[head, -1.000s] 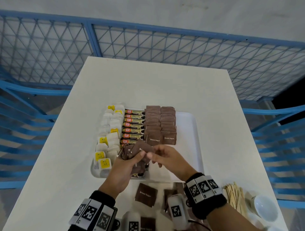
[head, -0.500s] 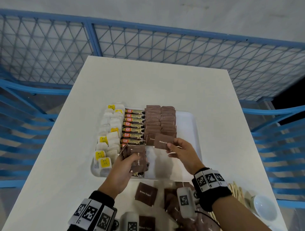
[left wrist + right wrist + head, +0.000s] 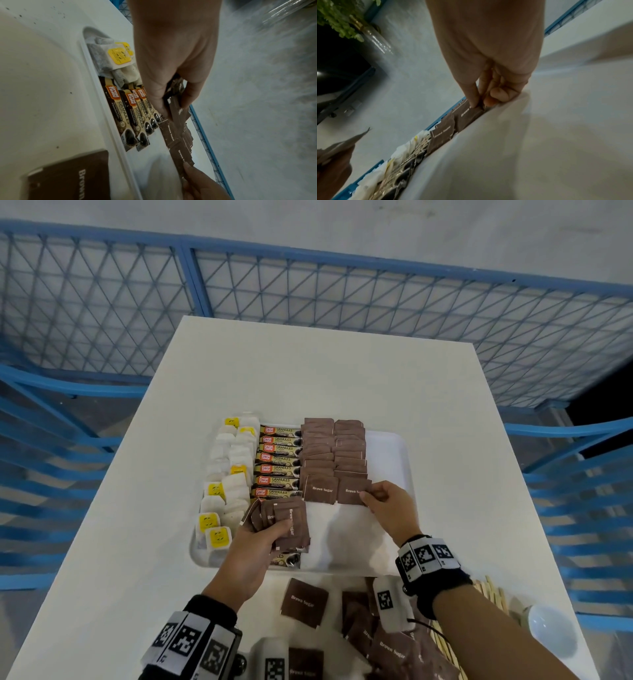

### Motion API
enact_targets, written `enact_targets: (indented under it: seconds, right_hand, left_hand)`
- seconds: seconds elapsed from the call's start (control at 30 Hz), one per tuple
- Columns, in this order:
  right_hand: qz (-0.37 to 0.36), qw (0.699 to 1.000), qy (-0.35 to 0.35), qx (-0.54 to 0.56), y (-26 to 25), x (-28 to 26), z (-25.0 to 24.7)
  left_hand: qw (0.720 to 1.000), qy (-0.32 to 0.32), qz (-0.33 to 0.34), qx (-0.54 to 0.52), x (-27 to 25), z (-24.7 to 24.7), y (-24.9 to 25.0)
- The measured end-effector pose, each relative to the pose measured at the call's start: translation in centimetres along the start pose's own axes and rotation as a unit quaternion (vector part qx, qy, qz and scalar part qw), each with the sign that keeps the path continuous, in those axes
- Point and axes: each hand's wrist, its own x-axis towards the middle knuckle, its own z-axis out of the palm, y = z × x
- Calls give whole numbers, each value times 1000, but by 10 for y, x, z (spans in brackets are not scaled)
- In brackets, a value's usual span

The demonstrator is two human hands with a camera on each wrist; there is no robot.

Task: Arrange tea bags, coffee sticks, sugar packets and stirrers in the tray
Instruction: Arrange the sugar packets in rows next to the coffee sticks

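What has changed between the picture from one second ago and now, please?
The right hand drew one brown sugar packet from the fan of packets in the left hand, carried it away from the person and is setting it at the near end of the right sugar row, pinching its corner. The left hand keeps gripping its fan; the tray, tea bags and coffee sticks are unmoved.

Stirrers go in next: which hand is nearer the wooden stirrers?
Right. The right hand is over the tray, up-left of the wooden stirrers; the left hand, holding sugar packets, is farther left.
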Motion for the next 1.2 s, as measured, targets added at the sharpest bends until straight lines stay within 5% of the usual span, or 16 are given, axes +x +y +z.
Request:
enact_targets:
  seconds: [0.33, 0.4, 0.57, 0.73, 0.97, 1.2]
  right_hand:
    - [-75, 994, 79, -30, -22, -18, 4]
    - [-106, 993, 43, -19, -33, -29, 7]
    - [-121, 977, -174, 27, -44, -65, 29]
    - [-69, 964, -215, 137, -40, -65, 43]
    - [-46, 969, -166, 176, -46, -43, 30]
    - [-139, 984, -97, -51, -45, -18, 21]
  left_hand:
    - [999, 7, 10, -43, 1, 4, 5]
    - [999, 9, 12, -48, 0, 5, 5]
    - [999, 6, 13, -42, -1, 5, 5]
    - [999, -7, 11, -31, -1, 2, 7]
    - [996, -4, -12, -89, 1, -7, 5]
    - [991, -8, -17, -135, 1, -9, 6]
